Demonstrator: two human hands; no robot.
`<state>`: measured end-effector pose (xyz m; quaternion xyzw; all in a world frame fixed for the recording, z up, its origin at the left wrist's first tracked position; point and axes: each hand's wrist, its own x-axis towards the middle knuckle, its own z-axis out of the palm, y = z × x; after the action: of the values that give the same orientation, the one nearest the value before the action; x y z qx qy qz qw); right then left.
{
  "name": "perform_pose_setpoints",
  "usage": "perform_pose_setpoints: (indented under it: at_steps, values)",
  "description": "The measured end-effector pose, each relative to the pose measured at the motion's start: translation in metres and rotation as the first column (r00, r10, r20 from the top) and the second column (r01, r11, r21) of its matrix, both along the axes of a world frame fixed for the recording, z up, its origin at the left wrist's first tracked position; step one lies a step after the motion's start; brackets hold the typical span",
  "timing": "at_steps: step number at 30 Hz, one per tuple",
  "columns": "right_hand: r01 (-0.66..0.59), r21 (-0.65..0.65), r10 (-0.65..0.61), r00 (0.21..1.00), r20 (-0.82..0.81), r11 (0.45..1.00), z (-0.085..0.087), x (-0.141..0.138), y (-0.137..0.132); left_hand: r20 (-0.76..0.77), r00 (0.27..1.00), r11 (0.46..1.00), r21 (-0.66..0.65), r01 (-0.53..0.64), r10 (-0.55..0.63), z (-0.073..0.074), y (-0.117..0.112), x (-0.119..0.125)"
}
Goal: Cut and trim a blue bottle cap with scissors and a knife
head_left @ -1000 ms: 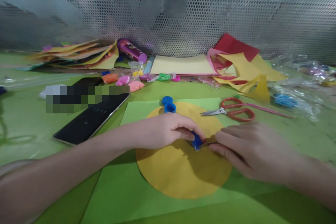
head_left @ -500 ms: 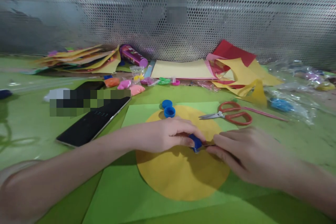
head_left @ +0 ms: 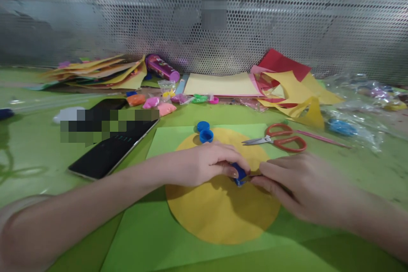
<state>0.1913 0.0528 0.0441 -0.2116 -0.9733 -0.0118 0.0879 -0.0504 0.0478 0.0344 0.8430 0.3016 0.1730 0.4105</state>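
Note:
My left hand pinches a dark blue bottle cap between thumb and fingers, low over a yellow paper circle. From the right, my right hand grips a thin, dark, narrow tool whose tip meets the cap; most of the tool is hidden in the fingers, so its kind cannot be made out. Two more blue bottle caps sit near the circle's upper edge. Under the circle lies a green paper sheet. Scissors with orange handles rest beyond my right hand.
A black phone and a second dark phone lie to the left. Several coloured clay packets line the back. Stacked papers, a purple tube, yellow paper scraps and clear plastic bags stand before a perforated metal panel.
The cap in my left hand has tilted slightly and shifted a little to the right. Both hands otherwise keep nearly the same position.

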Motion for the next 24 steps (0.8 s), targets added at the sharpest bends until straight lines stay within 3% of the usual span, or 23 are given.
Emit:
perform_pose_setpoints:
  at_steps: [13,18,24]
  values:
    - [-0.067,-0.081,0.070,0.997,0.039,0.995,0.004,0.002,0.004,-0.057,0.998,0.996,0.092,0.013,-0.007,0.004,-0.003,0.003]
    - [-0.146,0.002,0.146,0.989,0.016,0.989,0.000,0.010,0.012,-0.075,0.997,0.986,0.161,0.041,-0.030,0.002,0.004,0.013]
    - [-0.167,0.088,0.168,0.986,-0.005,0.982,-0.002,0.014,0.011,0.011,0.997,0.984,0.160,0.076,-0.079,-0.004,0.012,0.014]
